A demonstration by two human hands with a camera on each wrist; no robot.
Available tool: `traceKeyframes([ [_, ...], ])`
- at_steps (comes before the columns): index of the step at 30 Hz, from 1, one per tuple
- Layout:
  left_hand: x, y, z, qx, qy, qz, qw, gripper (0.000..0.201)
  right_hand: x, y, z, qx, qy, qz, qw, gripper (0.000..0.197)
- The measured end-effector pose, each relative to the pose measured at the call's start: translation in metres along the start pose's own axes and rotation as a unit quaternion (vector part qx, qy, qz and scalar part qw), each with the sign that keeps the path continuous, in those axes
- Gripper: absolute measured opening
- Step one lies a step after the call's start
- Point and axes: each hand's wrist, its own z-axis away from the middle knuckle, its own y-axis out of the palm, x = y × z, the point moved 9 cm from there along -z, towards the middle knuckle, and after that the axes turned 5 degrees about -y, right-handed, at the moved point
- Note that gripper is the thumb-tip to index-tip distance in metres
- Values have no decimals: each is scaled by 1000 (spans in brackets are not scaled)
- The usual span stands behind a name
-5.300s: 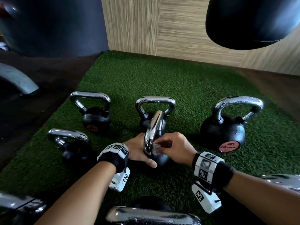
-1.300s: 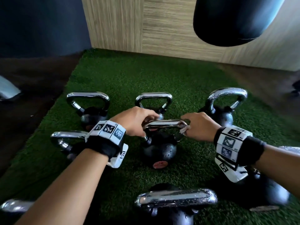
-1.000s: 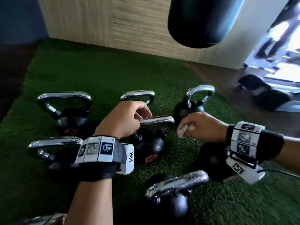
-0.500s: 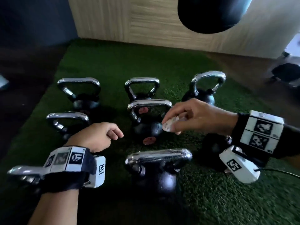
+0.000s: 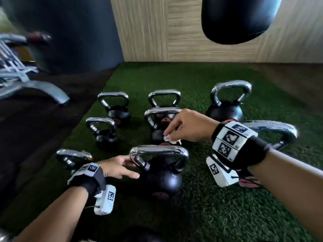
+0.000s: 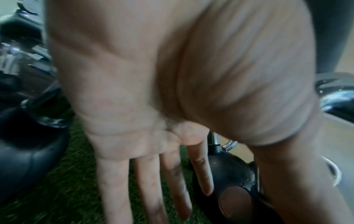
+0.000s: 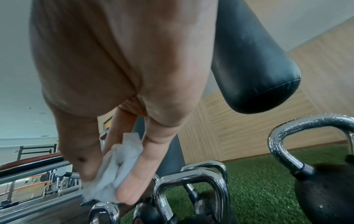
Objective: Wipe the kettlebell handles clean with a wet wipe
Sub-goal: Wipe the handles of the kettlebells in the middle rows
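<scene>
Several black kettlebells with chrome handles stand on the green turf (image 5: 218, 206). The nearest one (image 5: 161, 179) has a wide chrome handle (image 5: 158, 150). My left hand (image 5: 120, 167) reaches it with straight fingers, touching the handle's left corner and the bell's side; the left wrist view shows the fingers (image 6: 145, 181) spread beside the black bell (image 6: 229, 181). My right hand (image 5: 183, 129) hovers above and behind that handle, pinching a crumpled white wet wipe (image 5: 168, 138) (image 7: 116, 171) between thumb and fingers, in front of the middle kettlebell (image 5: 157, 117).
A black punching bag (image 5: 239, 20) hangs above at the upper right. A large kettlebell (image 5: 225, 105) stands at the back right, another handle (image 5: 272, 128) behind my right wrist. Grey machine feet (image 5: 40, 88) lie on the dark floor left. A wood-panel wall (image 5: 166, 32) closes the back.
The left hand let go of the middle kettlebell's handle and moved down to the nearest kettlebell, fingers straightening against it. The right hand left that handle, keeping the wipe.
</scene>
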Motion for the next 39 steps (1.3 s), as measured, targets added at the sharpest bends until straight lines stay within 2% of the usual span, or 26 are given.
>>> traceKeyframes([
  [4, -3, -3, 10, -5, -15, 10, 1000, 49, -3, -4, 14, -57, -4, -14, 998, 12],
  [8, 0, -5, 16, -4, -26, 0, 1000, 64, -3, 0, 25, -53, 13, 5, 998, 15],
  [10, 2, -2, 15, -8, -24, 24, 999, 65, -3, -1, 30, -65, 26, 6, 998, 16],
  [15, 1, 15, -5, -4, 20, 22, 1000, 70, 5, 3, 38, -109, 42, 38, 992, 19],
  [16, 1, 19, -10, -3, 33, 3, 999, 76, 7, 7, 38, -111, 44, 52, 991, 19],
  [19, 3, 27, -22, -14, 52, -52, 997, 113, 13, 16, 34, -119, 54, 88, 988, 19],
  [20, 1, 30, -24, -15, 62, -59, 996, 118, 15, 18, 33, -127, 52, 100, 985, 19],
  [24, -21, 44, -33, -14, 131, -38, 991, 102, 20, 23, 35, -178, 34, 108, 978, 19],
  [27, -25, 51, -37, -28, 139, -30, 989, 108, 23, 35, 35, -182, 20, 104, 978, 19],
  [30, -23, 52, -40, -14, 145, -39, 989, 122, 23, 45, 30, -173, 25, 115, 978, 17],
  [36, -18, 50, -48, -24, 135, -36, 990, 109, 15, 57, 18, -158, 87, 126, 975, 11],
  [39, -17, 49, -49, -26, 135, -37, 990, 107, 9, 54, 27, -189, 118, 139, 965, 10],
])
